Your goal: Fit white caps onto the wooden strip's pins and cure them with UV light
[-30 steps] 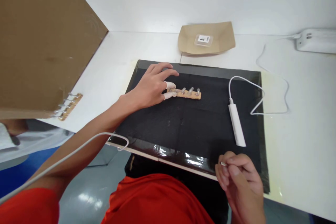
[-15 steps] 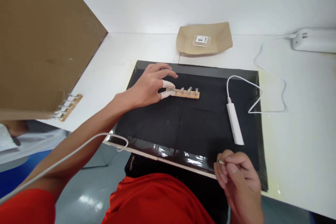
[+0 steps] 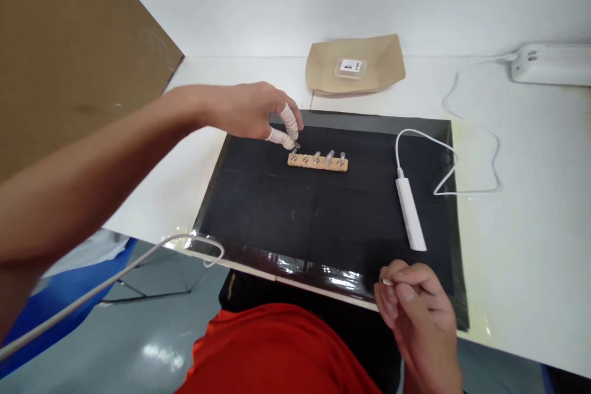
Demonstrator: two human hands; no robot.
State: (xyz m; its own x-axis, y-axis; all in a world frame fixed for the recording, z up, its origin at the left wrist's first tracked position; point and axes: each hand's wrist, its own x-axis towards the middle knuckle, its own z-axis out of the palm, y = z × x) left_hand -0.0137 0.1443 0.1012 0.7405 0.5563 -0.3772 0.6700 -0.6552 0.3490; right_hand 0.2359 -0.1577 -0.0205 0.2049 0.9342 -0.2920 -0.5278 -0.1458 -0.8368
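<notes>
A small wooden strip (image 3: 310,164) lies on the black mat (image 3: 295,209). Along it stands a row of small metal fittings, several with clear sleeves (image 3: 329,157); the second from the left shows no sleeve. My left hand (image 3: 258,114), with white covers on thumb and index finger, is just above the strip's left end. Those two fingertips pinch a small clear piece (image 3: 297,145), which looks like one of the sleeves. Near the mat's front right corner, my right hand (image 3: 418,311) is closed on a small, thin metallic piece (image 3: 386,282) whose kind I cannot make out.
A white stick-shaped device (image 3: 410,215) with a cable lies on the mat's right side. Behind the mat stands a cardboard tray (image 3: 318,77) holding a small clear box (image 3: 351,68). A white power strip (image 3: 554,64) is at the back right. A brown board (image 3: 69,43) rises at left.
My left hand has lifted off the strip, up and slightly left, with the clear piece in its fingertips. The fittings at the strip's left end now show. My right hand has hardly moved.
</notes>
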